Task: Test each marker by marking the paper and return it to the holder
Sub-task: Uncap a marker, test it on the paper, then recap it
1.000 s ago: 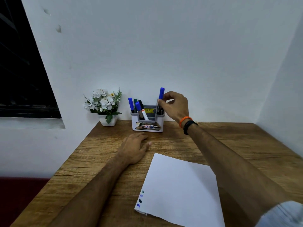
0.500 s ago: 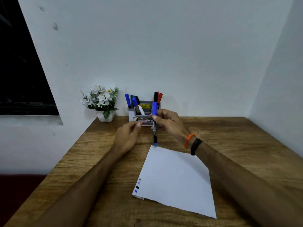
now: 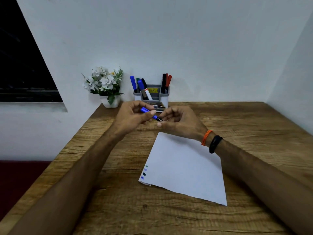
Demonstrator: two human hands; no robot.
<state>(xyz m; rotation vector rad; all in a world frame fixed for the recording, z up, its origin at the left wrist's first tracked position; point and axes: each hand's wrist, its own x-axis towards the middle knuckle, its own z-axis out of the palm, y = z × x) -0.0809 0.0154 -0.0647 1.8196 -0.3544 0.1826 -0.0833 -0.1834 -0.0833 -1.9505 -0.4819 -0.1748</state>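
Both hands hold one blue-capped marker [image 3: 147,111] level above the table, in front of the holder. My left hand [image 3: 133,117] pinches its blue cap end. My right hand [image 3: 177,122] grips the dark barrel, fingers curled round it. The grey marker holder [image 3: 163,99] stands at the back against the wall, with blue, green and black markers [image 3: 138,85] on its left side and black and red markers [image 3: 166,81] on its right. A white sheet of paper [image 3: 184,167] lies on the wooden table below my hands, with several small colour marks [image 3: 144,172] near its left edge.
A small white pot of artificial flowers [image 3: 105,85] stands left of the holder at the table's back corner. White walls close in behind and on the right. The table's left edge [image 3: 81,133] runs diagonally beside my left forearm.
My right hand lifted the blue marker out of the holder's right side and brought it forward. My left hand rose from the table and took hold of its cap end; the marker now lies level.
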